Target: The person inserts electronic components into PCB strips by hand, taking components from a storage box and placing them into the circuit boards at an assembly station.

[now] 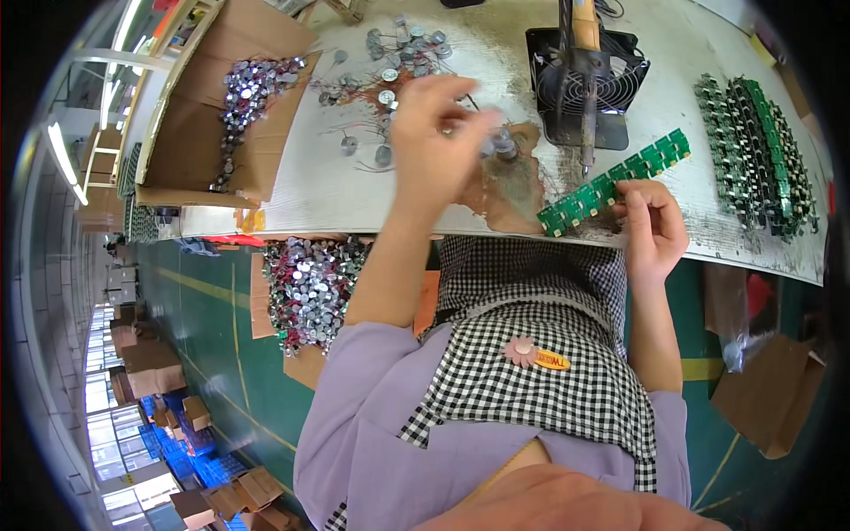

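Note:
My right hand (653,226) pinches a long green circuit board strip (580,205) near its middle, at the table's front edge. Just above the strip hangs the tip of a soldering iron (588,133); whether they touch I cannot tell. My left hand (434,133) is raised over the table, slightly blurred, thumb and forefinger apart; its curled fingers are partly hidden. Close to its thumb are a few small round metal parts (505,144). More such parts with thin wires (412,49) lie scattered beyond that hand.
A black fan (611,75) stands behind the iron. Rows of finished-looking board strips (753,150) lie at the right. At the left, a cardboard box (190,115) holds many metal parts; another pile (310,288) sits below the table edge. Brown stains mark the tabletop (518,190).

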{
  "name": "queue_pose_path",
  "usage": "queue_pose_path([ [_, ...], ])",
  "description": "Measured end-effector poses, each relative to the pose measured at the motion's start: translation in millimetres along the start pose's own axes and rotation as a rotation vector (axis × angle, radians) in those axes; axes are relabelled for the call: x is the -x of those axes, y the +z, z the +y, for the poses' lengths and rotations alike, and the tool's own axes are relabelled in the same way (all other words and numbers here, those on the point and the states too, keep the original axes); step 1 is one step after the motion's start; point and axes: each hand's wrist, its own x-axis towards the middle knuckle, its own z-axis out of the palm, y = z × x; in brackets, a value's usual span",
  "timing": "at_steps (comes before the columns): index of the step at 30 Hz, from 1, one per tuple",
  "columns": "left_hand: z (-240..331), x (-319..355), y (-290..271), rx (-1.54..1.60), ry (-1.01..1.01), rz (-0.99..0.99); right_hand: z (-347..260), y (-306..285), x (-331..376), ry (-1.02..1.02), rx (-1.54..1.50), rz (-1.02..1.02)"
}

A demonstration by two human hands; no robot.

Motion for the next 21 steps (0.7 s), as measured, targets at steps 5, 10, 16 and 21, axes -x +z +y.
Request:
queue_pose_path([
  [5,-13,-30,-56,-0.189,-0.164,0.331,2,2,1,-0.035,0.031,-0.055],
  [10,-55,-53,-68,-0.578,-0.17,0.082,4,3,0,-0.027,0.022,-0.063],
  [16,-60,-62,-36,-0.182,-0.029,0.209,4,2,0,-0.053,0.05,-0.078],
  [21,-39,-62,-27,0.123,0.197,0.332,4,4,-1,-0.064,0.067,-0.082],
])
